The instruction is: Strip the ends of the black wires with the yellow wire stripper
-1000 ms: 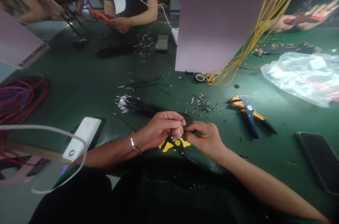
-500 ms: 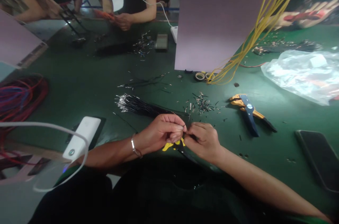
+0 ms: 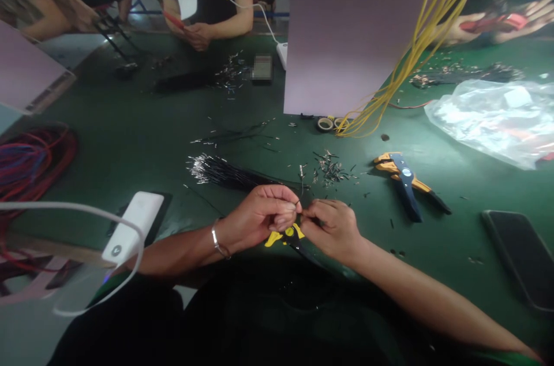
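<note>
My left hand (image 3: 264, 216) and my right hand (image 3: 331, 227) meet fingertip to fingertip low in the middle of the green table (image 3: 130, 141). Both are closed in a pinch on a thin black wire (image 3: 302, 178) whose metal tip sticks up between them. Under the hands lies a yellow and black tool (image 3: 286, 235), partly hidden. A bundle of black wires with bare metal ends (image 3: 220, 172) lies just beyond my left hand. Small cut wire scraps (image 3: 331, 168) are scattered beyond my right hand.
A yellow and blue wire stripper (image 3: 404, 181) lies right of the hands, a dark phone (image 3: 517, 253) further right. A white power bank (image 3: 132, 227) with cable sits left, red and blue wire coils (image 3: 30, 158) far left. Other people's hands work at the far side, by yellow wires (image 3: 407, 54) and a plastic bag (image 3: 489, 118).
Both hands have shifted slightly away from me while keeping their pinch. The wire's metal tip now stands up above the fingertips.
</note>
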Tool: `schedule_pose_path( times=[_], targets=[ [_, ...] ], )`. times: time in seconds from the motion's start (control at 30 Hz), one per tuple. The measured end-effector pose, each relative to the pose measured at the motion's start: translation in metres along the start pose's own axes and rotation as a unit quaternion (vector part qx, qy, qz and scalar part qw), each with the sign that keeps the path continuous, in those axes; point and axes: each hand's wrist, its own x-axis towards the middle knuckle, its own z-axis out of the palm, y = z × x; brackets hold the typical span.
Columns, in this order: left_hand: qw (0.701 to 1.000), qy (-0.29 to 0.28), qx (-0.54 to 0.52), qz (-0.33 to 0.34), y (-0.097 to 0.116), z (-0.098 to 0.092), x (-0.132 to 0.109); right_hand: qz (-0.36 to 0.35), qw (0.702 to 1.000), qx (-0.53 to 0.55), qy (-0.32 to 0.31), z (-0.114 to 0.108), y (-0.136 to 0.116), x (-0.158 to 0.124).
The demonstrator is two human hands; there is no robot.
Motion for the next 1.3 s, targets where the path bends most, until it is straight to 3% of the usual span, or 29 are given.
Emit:
schedule_pose_path(
  times=[0.53, 0.6, 0.67, 0.77, 0.9, 1.07, 1.2, 1.3],
  targets=[
    [1.000, 0.004, 0.003, 0.007, -0.001, 0.003, -0.004, 0.016, 0.999, -0.031, -0.001, 0.001, 0.003, 0.001],
    [1.000, -0.006, -0.009, -0.010, 0.000, 0.004, -0.007, 0.049, 0.998, -0.037, 0.011, -0.008, 0.011, 0.004],
    [0.999, -0.020, -0.021, -0.028, 0.002, 0.004, -0.011, 0.152, 0.985, -0.036, 0.078, -0.021, 0.021, 0.007],
    [0.999, -0.013, -0.023, 0.020, 0.009, 0.001, -0.012, 0.247, 0.959, 0.018, 0.137, -0.037, 0.027, 0.013],
    [0.999, -0.010, -0.020, 0.029, 0.015, -0.005, -0.004, 0.277, 0.951, 0.127, 0.048, -0.035, 0.022, 0.016],
    [0.999, 0.004, 0.034, -0.012, 0.010, -0.007, 0.003, 0.318, 0.897, 0.309, -0.014, -0.018, 0.022, 0.015],
    [0.992, -0.027, 0.105, -0.065, 0.004, -0.004, 0.004, 0.350, 0.853, 0.382, -0.070, -0.009, 0.023, 0.012],
    [0.986, -0.044, 0.139, -0.078, 0.002, -0.002, 0.004, 0.373, 0.824, 0.419, -0.072, -0.007, 0.022, 0.011]
  ],
)
